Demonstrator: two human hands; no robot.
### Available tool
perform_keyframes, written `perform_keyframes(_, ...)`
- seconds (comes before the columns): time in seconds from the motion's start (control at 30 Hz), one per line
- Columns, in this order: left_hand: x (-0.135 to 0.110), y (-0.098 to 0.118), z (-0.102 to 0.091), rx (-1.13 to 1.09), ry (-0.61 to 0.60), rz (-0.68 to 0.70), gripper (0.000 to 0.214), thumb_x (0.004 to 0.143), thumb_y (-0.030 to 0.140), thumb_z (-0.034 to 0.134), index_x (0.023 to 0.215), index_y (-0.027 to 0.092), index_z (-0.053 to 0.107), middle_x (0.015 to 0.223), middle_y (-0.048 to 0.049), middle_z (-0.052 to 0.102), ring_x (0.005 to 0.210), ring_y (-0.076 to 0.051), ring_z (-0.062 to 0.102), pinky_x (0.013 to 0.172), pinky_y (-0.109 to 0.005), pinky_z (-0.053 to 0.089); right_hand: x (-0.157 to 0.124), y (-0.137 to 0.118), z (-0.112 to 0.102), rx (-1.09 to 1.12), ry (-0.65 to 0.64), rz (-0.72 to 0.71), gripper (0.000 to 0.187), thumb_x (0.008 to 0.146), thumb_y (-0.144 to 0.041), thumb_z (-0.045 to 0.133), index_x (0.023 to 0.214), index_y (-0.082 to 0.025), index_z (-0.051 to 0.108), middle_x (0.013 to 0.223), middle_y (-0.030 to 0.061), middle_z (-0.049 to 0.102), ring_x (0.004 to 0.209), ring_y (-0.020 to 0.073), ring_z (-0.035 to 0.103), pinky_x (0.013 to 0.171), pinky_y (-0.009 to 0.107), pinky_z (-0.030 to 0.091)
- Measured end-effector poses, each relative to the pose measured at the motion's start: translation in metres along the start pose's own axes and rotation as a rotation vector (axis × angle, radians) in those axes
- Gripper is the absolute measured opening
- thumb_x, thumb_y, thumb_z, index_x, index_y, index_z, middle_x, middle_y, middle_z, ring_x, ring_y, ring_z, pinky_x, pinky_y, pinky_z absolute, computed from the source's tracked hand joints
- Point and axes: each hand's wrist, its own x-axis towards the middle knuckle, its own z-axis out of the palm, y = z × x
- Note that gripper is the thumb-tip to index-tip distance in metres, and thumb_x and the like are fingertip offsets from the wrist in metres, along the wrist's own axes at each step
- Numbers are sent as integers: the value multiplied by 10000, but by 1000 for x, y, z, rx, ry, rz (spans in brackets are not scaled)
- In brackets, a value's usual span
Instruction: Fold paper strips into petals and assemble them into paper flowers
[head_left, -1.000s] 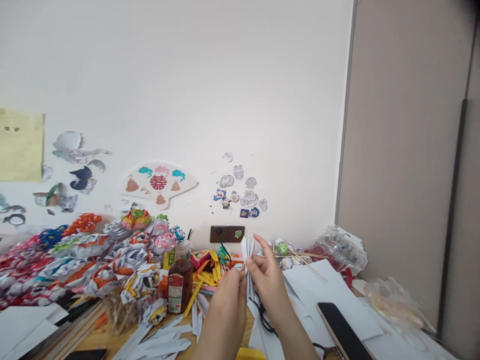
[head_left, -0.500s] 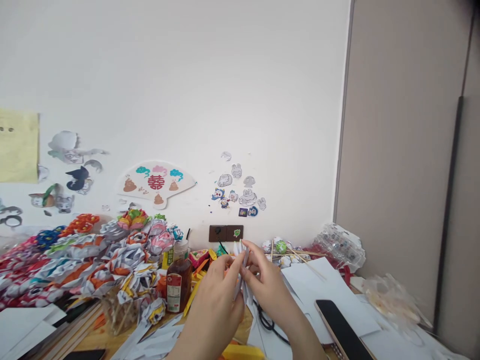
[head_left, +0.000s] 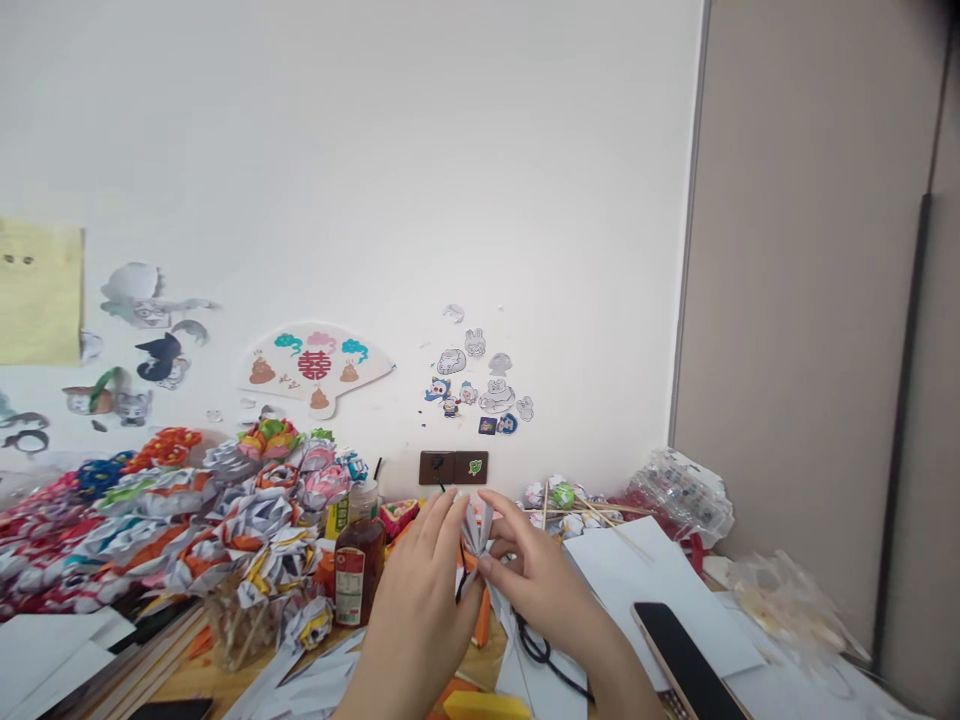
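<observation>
Between my two hands, low in the middle of the view, is a piece of folded white paper (head_left: pixel 478 522), pleated so that its top fans out. My left hand (head_left: pixel 422 590) is closed against the paper's left side, its back toward me and its fingertips partly hidden. My right hand (head_left: pixel 536 570) pinches the paper's right side between thumb and fingers. Below the hands, a folded orange paper piece (head_left: pixel 482 618) and a yellow paper piece (head_left: pixel 486 705) lie on the wooden table. A black cable (head_left: pixel 534 645) curls beside my right wrist.
Many folded paper flowers (head_left: pixel 255 515) are heaped at the left. A brown bottle (head_left: pixel 360 572) stands beside them. White sheets (head_left: pixel 637 575), thin wooden sticks (head_left: pixel 600 515) and a phone (head_left: pixel 686 660) lie at the right. Behind are a wall and a socket (head_left: pixel 454 467).
My hands have moved slightly apart. The paper's pleats, pressed narrow before, now spread into a fan at the top. Orange paper beneath the hands shows more.
</observation>
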Motion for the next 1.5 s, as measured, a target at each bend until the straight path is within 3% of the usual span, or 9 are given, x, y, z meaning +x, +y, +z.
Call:
perform_keyframes(0.13, -1, -2, 1, 7, 34, 1, 421, 845, 212, 537, 1238, 73, 475, 1194, -247, 614, 1107, -390, 583, 846, -542, 524, -1, 1, -4, 42, 4, -25, 556, 902, -211, 525, 1419, -316, 353, 1150, 61, 618, 986, 215, 602, 856, 365, 474)
perform_keyframes(0.23, 1, 2, -4, 61, 22, 25, 200, 829, 149, 540, 1016, 140, 609, 1149, -210, 644, 1116, -424, 564, 833, -560, 485, 0, 2, -5, 24, -1, -13, 559, 908, -214, 519, 1429, -322, 347, 1175, 64, 617, 1045, 226, 589, 886, 378, 467)
perform_keyframes(0.33, 5, 6, -9, 75, 25, 82, 214, 821, 58, 490, 927, 181, 628, 1089, -123, 699, 1141, -388, 561, 913, -562, 399, 1, 2, -5, 15, -26, -28, 570, 905, -165, 486, 1433, -330, 349, 1206, 54, 608, 1110, 220, 564, 943, 390, 442)
perform_keyframes(0.5, 8, 2, -11, 98, -5, 148, 195, 820, 30, 492, 783, 188, 601, 798, -30, 717, 916, -283, 641, 917, -473, 346, 1, 2, -4, 10, -38, -66, 549, 899, -181, 507, 1415, -325, 387, 1151, 43, 631, 1071, 224, 590, 915, 377, 464)
perform_keyframes(0.7, 8, -6, -10, 128, -12, 204, 253, 824, 12, 458, 670, 190, 551, 631, 0, 635, 614, -207, 601, 692, -357, 417, 0, -1, -7, -33, -20, -23, 553, 867, -165, 532, 1379, -343, 425, 1143, 36, 638, 984, 222, 630, 847, 359, 484)
perform_keyframes(0.97, 8, -11, -4, 17, -91, 222, 208, 805, 34, 527, 661, 181, 555, 626, 3, 629, 582, -179, 609, 574, -282, 423, 1, -1, -8, -233, 106, 35, 425, 770, -193, 650, 1166, -291, 531, 1063, 13, 637, 719, 175, 581, 630, 282, 450)
perform_keyframes(1.2, 8, -16, -7, 24, -110, 174, 201, 831, 73, 501, 693, 185, 596, 663, -18, 628, 616, -193, 613, 584, -286, 439, 1, 3, -13, -470, 114, -148, 368, 741, -72, 589, 1052, -268, 598, 1292, 43, 487, 1205, 248, 435, 993, 380, 360)
perform_keyframes(1.3, 9, -15, -11, 6, -122, 154, 178, 826, 73, 513, 732, 180, 619, 693, -24, 641, 648, -200, 623, 609, -299, 449, -1, 3, -14, -499, 101, -157, 436, 718, -35, 563, 1088, -264, 594, 1314, 41, 488, 1226, 245, 413, 1028, 395, 325)
perform_keyframes(1.5, 11, -12, -13, 6, -107, 138, 196, 814, 64, 507, 697, 175, 618, 658, -20, 617, 630, -200, 611, 598, -300, 435, -2, -11, -12, -521, 47, -108, 468, 680, -248, 767, 1119, -237, 606, 1298, 69, 512, 1194, 306, 399, 990, 432, 355)
